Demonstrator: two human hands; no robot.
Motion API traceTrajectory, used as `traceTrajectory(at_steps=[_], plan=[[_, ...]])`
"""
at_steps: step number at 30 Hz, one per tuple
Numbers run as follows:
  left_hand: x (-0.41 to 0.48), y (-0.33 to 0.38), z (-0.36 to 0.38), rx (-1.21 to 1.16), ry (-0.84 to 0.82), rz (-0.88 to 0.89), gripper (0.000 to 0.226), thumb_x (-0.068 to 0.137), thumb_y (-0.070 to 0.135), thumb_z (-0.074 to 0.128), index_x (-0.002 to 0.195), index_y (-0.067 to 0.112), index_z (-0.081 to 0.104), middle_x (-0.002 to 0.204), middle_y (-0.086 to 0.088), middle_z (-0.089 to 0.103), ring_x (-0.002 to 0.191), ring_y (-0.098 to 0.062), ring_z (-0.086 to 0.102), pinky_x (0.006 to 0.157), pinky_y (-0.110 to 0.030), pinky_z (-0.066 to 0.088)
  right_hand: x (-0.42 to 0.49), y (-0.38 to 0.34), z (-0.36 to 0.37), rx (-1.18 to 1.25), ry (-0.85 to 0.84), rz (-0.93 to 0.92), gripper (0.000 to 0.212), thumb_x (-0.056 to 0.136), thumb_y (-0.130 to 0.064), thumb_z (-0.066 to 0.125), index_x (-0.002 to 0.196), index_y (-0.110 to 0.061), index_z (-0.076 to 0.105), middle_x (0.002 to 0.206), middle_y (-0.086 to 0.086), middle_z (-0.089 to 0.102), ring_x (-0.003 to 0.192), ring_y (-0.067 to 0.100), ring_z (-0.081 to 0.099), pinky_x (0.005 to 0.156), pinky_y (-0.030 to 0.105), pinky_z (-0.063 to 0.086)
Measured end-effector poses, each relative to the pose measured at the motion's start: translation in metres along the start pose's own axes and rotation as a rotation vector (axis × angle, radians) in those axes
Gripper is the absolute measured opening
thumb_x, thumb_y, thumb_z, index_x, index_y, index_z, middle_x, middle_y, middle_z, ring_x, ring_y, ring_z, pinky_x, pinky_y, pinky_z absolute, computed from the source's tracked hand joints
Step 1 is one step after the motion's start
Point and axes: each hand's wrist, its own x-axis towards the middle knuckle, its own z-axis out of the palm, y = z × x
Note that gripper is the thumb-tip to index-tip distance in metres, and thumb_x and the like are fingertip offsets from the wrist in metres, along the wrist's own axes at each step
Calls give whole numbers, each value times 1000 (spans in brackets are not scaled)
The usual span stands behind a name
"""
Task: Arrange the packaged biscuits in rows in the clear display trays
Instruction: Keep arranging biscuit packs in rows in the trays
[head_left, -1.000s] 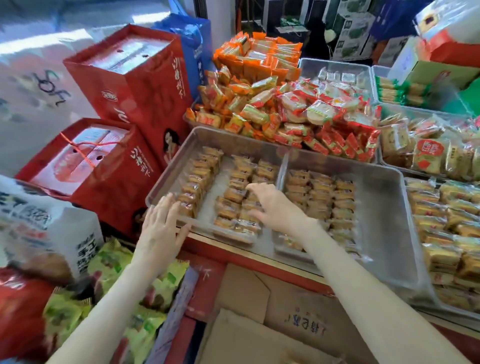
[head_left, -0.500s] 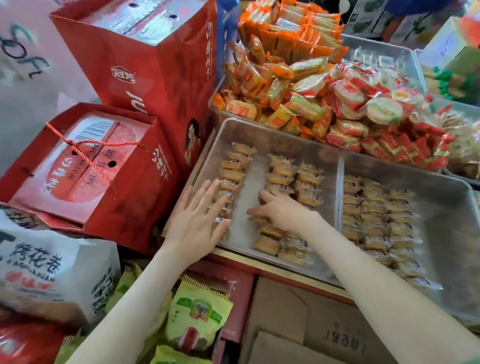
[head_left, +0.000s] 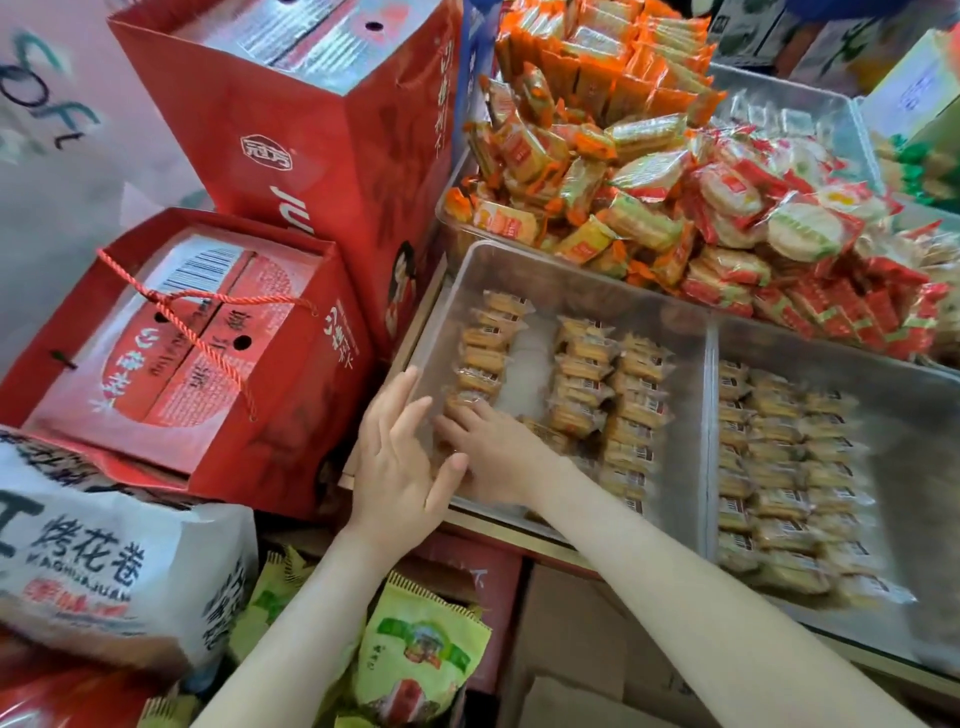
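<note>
A snack shop display: clear plastic trays (head_left: 582, 270) heaped with wrapped biscuits (head_left: 587, 384), beside red cardboard gift boxes (head_left: 291, 156).

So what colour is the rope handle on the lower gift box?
Red. The rope handle lies across the gift box in the head view.

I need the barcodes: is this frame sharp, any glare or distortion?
Head view: motion blur smears the packaged biscuits in the right tray and softens the left hand and right hand; barcodes are unreadable smudges. Same view: glare whitens the top of the tall red box; wide-angle stretching grows toward the edges.
</note>
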Motion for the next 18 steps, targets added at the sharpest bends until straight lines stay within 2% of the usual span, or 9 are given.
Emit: traceTrajectory(at_steps=[5, 8, 10, 12, 15, 18], plan=[[3, -3, -1, -12, -50, 86, 52, 100, 52, 38, 127, 8, 40, 147, -19, 31, 135, -36, 35, 119, -35, 18, 12, -10, 13, -97, 65, 84, 57, 96, -30, 42, 144, -2, 30, 143, 19, 35, 131, 33, 32, 107, 38, 27], [3, -4, -3, 7, -95, 84, 53, 100, 53, 37, 127, 8, 39, 148, -20, 30, 136, -36, 34, 119, -34, 15, 12, -9, 11, -125, 23, 93, 57, 95, -32, 46, 143, -6, 30, 145, 17, 34, 133, 33, 30, 106, 40, 29], [2, -3, -4, 3, -131, 62, 55, 100, 55, 36, 129, 9, 38, 150, -18, 28, 139, -33, 32, 119, -34, 16, 6, -5, 8, -109, -25, 98, 65, 92, -33, 53, 146, -10, 26, 148, 15, 33, 135, 33, 31, 105, 43, 34], [1, -2, -9, -18, -173, -2, 56, 99, 57, 35, 132, 12, 35, 152, -14, 25, 143, -26, 24, 119, -36, 17, -4, 1, -2, -28, -51, 121, 76, 88, -26, 63, 149, -13, 19, 148, 14, 33, 132, 31, 37, 101, 42, 42], [5, 15, -20, -68, -269, -194, 60, 92, 62, 43, 133, 19, 36, 154, -2, 21, 143, -21, 19, 115, -40, 20, -36, 12, -34, -20, 72, 73, 78, 85, -14, 68, 148, -16, 22, 144, 7, 36, 128, 27, 41, 98, 38, 44], [26, 52, -33, -249, -366, -320, 61, 80, 59, 56, 128, 24, 48, 151, 3, 30, 141, -2, 21, 115, -24, 22, -92, 20, -82, 223, 176, 20, 77, 84, -15, 73, 147, -21, 28, 142, 0, 41, 127, 17, 41, 104, 31, 40]])
